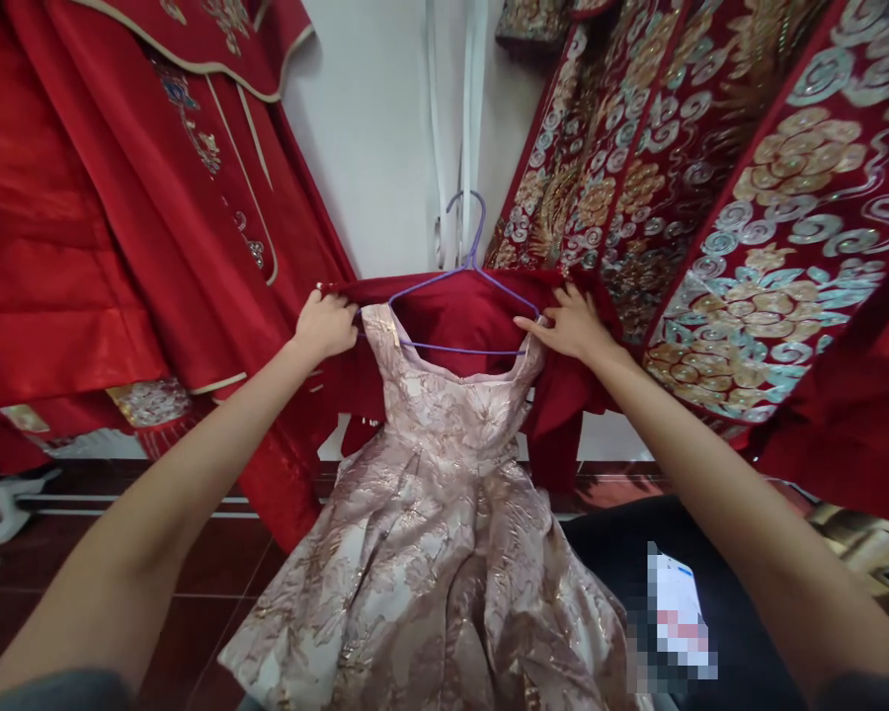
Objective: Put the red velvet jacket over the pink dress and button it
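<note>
Brocade dress [451, 415] on slim purple hanger [471, 262]

Clearance: white panel [374, 138] open above hanger; embroidered red garments [756, 207] crowd both flanks.
Left hand [327, 324], hanger's left end: fingers clenched on shoulder edge of dark red garment [466, 308] behind it.
Right hand [576, 324], hanger's right end: fingers grasping same edge, thumb beside dress strap.
Dress, hung from hanger: metallic pink floral relief, scooped neckline, pleated flared skirt.

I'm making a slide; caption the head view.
Left hand and right hand hold a red garment behind a dress on a hanger.
</note>
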Motion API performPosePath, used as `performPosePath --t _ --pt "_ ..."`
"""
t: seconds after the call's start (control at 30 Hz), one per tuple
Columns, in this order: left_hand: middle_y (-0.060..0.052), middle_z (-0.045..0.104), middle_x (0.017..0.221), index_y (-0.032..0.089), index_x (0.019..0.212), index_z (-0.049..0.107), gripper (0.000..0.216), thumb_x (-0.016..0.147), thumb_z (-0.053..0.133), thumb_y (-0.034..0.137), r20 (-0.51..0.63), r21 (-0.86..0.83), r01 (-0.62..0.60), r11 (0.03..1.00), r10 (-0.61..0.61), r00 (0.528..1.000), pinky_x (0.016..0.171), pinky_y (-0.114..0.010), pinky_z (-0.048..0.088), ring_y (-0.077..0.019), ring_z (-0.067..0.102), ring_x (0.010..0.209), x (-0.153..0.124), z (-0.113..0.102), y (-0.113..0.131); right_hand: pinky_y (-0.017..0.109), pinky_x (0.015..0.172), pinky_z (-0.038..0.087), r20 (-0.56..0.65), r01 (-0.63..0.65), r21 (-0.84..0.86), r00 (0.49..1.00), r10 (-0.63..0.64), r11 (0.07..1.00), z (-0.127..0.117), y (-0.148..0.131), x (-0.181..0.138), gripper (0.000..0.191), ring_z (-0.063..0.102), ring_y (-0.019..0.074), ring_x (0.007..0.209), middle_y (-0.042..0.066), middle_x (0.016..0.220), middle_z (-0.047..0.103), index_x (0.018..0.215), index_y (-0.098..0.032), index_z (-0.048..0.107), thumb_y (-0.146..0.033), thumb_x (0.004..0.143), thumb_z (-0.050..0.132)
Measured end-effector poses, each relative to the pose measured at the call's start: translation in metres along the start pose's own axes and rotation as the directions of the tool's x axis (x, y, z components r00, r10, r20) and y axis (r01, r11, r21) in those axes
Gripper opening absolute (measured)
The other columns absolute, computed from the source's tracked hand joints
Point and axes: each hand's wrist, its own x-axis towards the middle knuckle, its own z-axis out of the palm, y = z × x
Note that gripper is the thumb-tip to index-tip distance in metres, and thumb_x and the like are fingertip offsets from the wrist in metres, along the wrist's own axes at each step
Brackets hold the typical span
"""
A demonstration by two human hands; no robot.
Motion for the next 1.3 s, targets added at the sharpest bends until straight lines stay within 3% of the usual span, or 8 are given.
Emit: performPosePath --t 0.3,0.43,0.57,0.83,1.07,1.13,1.23,1.3 --pt "-0.015 0.07 0.108 0.014 0.094 0.068 0.047 0.089 0.028 0.039 0.13 -0.313 0.107 0.944 -0.069 0.989 0.092 -0.041 0.043 -0.031 0.063 0.103 -0.013 -0.001 -0.005 0.06 0.103 0.032 -0.034 -0.162 -0.104 0.987 0.159 0.981 -0.014 0.016 0.006 0.09 0.04 0.0464 0.126 0.029 0.133 0.048 0.099 -0.003 0.074 -0.082 0.08 0.034" --pt "-0.005 0.074 0.093 0.02 0.083 0.07 0.054 0.091 0.02 0.039 0.268 -0.648 0.259 0.716 -0.104 0.958 0.086 -0.031 0.047 -0.0251 0.066 0.092 -0.008 -0.002 -0.004 0.055 0.107 0.031 0.187 -0.235 -0.169 0.946 0.265 0.957 -0.009 0.019 0.009 0.099 0.039 0.0455 0.129 0.032 0.135 0.047 0.11 0.004 0.068 -0.082 0.08 0.03" --pt "-0.006 0.074 0.083 0.018 0.078 0.072 0.061 0.092 0.021 0.049 0.277 -0.769 0.292 0.569 -0.116 0.954 0.089 -0.03 0.044 -0.0234 0.064 0.091 -0.029 -0.009 -0.007 0.05 0.105 0.036 0.207 -0.149 -0.179 0.961 0.185 0.973 -0.012 0.029 -0.016 0.094 0.048 0.0419 0.124 0.028 0.127 0.056 0.096 -0.002 0.072 -0.08 0.084 0.02" --pt "-0.012 0.064 0.058 0.011 0.084 0.074 0.091 0.083 0.011 0.077 0.64 -0.748 0.609 0.264 0.042 0.767 0.048 -0.027 0.031 -0.0155 0.044 0.046 -0.087 0.021 -0.011 0.039 0.069 0.048 -0.035 -0.254 0.167 0.964 0.264 0.953 -0.009 0.033 -0.066 0.068 0.067 0.0294 0.071 0.013 0.067 0.067 0.074 -0.018 0.064 -0.073 0.087 0.028" --pt "-0.014 0.073 0.075 0.016 0.079 0.073 0.07 0.085 0.029 0.07 0.605 -0.791 0.567 0.227 0.153 0.782 0.062 -0.031 0.048 -0.0216 0.064 0.067 -0.098 0.065 0.028 0.045 0.085 0.05 -0.318 -0.037 0.314 0.937 0.142 0.949 0.008 0.018 -0.068 0.052 0.063 0.03 0.094 0.016 0.104 0.067 0.116 -0.015 0.058 -0.056 0.084 0.052" --pt "-0.016 0.073 0.082 0.015 0.077 0.069 0.064 0.089 0.027 0.062 0.539 -0.806 0.525 0.274 -0.032 0.842 0.07 -0.035 0.052 -0.0243 0.067 0.076 -0.089 0.062 0.029 0.046 0.095 0.046 -0.309 0.058 0.308 0.95 0.042 0.95 0.005 0.016 -0.071 0.048 0.059 0.03 0.109 0.017 0.118 0.063 0.121 -0.016 0.056 -0.049 0.087 0.051" --pt "-0.016 0.07 0.103 0.014 0.1 0.062 0.056 0.095 0.018 0.048 0.108 -0.783 0.402 0.475 -0.533 0.839 0.085 -0.04 0.05 -0.0254 0.065 0.095 -0.066 0.038 0.025 0.044 0.104 0.041 -0.301 0.124 0.31 0.953 -0.027 0.943 -0.002 0.014 -0.07 0.044 0.053 0.0278 0.119 0.015 0.126 0.059 0.127 -0.016 0.053 -0.04 0.091 0.046" --pt "-0.016 0.061 0.125 0.015 0.122 0.051 0.05 0.098 0.02 0.044 -0.193 -0.681 0.287 0.673 -0.544 0.817 0.1 -0.042 0.041 -0.0256 0.055 0.117 -0.047 0.012 0.025 0.043 0.105 0.04 -0.319 0.141 0.307 0.947 -0.038 0.941 -0.006 0.013 -0.063 0.043 0.052 0.0267 0.121 0.015 0.128 0.058 0.13 -0.016 0.052 -0.036 0.093 0.042"
